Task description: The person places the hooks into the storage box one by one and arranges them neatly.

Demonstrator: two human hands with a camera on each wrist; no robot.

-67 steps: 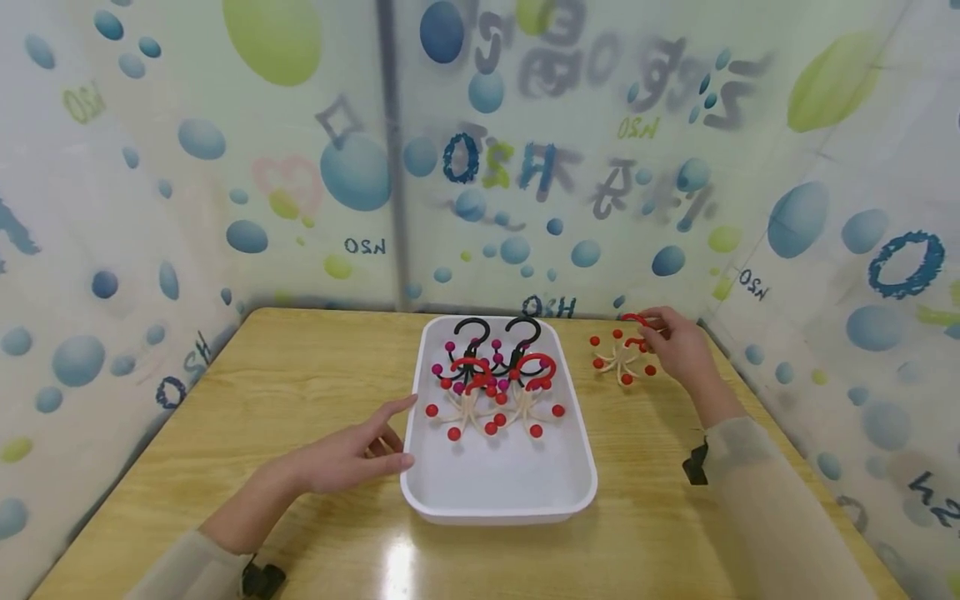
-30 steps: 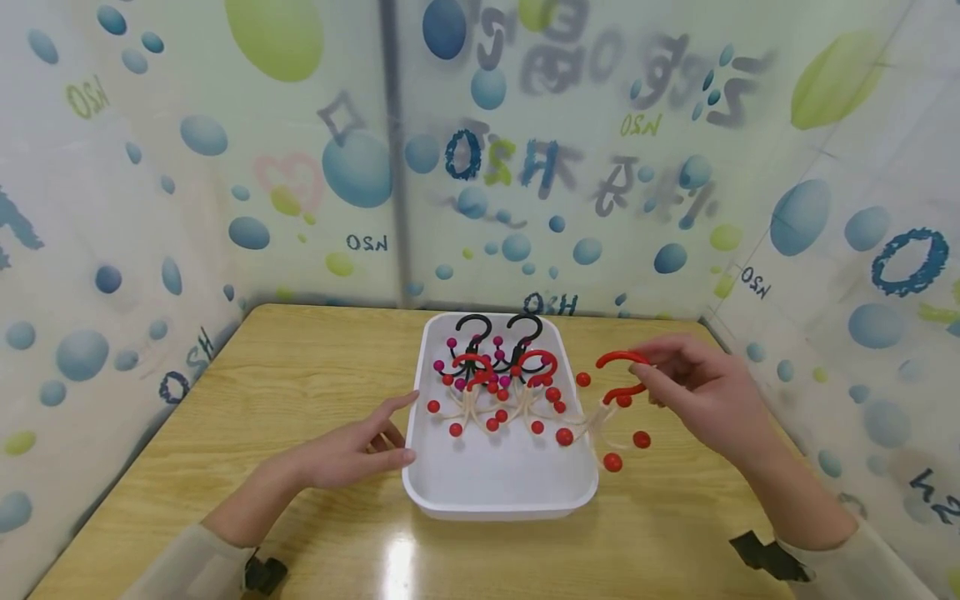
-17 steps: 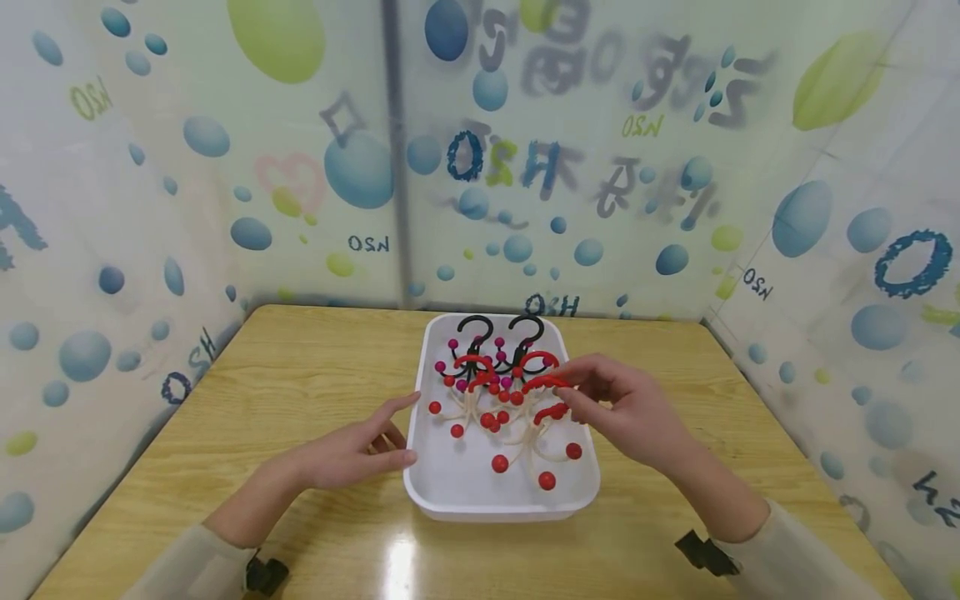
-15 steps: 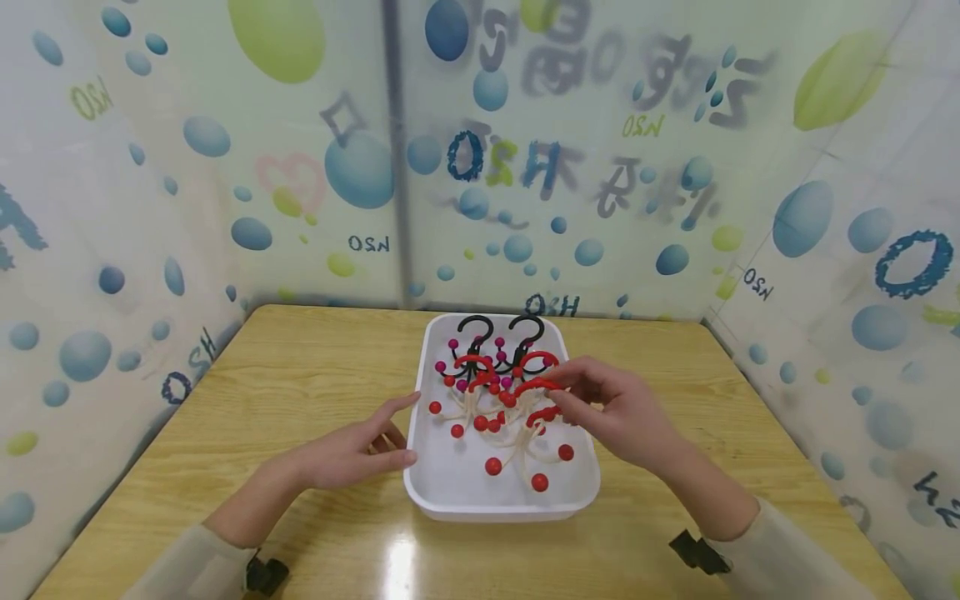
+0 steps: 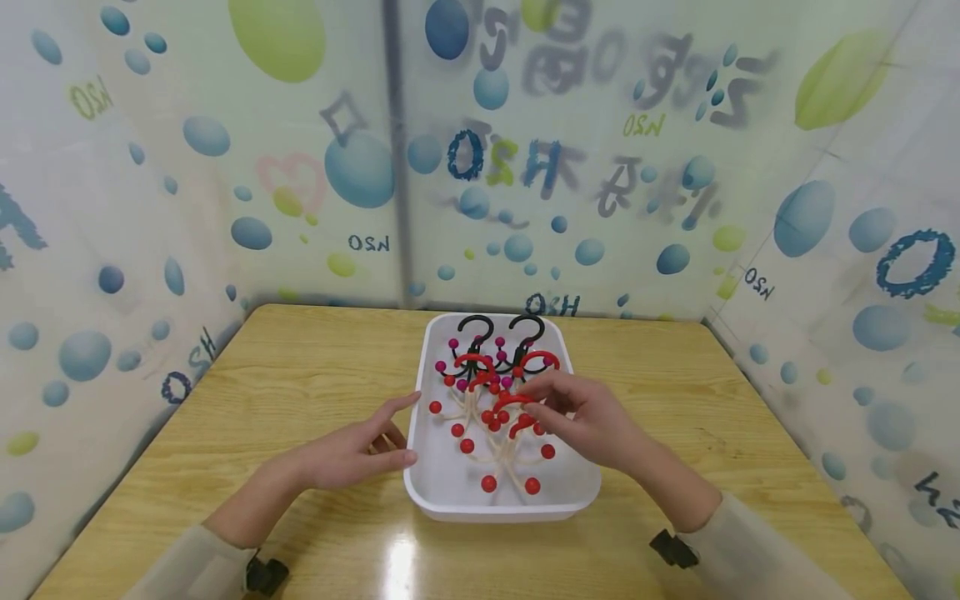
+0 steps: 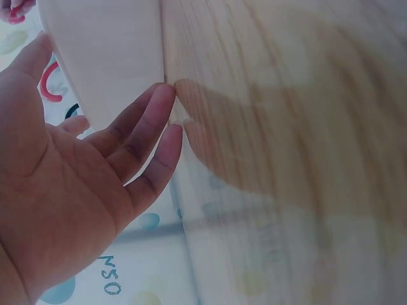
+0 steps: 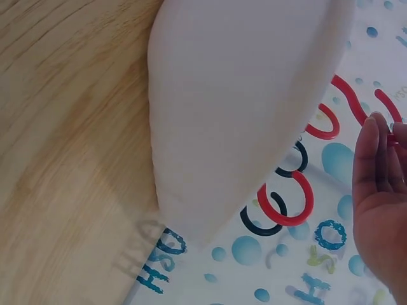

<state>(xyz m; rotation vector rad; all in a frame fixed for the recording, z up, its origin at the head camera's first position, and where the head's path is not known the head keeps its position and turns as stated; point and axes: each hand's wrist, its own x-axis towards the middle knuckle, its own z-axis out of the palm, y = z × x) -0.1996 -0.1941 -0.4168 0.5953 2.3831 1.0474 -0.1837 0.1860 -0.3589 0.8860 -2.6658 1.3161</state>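
My right hand [image 5: 588,421] pinches the red hooked handle [image 5: 512,401] of a head massager [image 5: 507,450] with cream prongs and red ball tips. It is in the front half of the white tray [image 5: 450,492], its prongs spread close over the tray floor. Fingertips of my left hand [image 5: 348,457] touch the tray's left rim; in the left wrist view the fingers [image 6: 149,127] lie loosely along the outer wall. Behind the held massager stand two more red-handled ones [image 5: 469,408], and at the back two black massagers [image 5: 472,354] with magenta balls.
The tray stands on a wooden table [image 5: 322,350], reaching near its back edge. Patterned panels [image 5: 300,250] with blue and green spots enclose the table at the back and both sides.
My right hand has picked the massager up from the table right of the tray, carried it left over the rim and lowered it into the tray's front. My left hand has stayed put.
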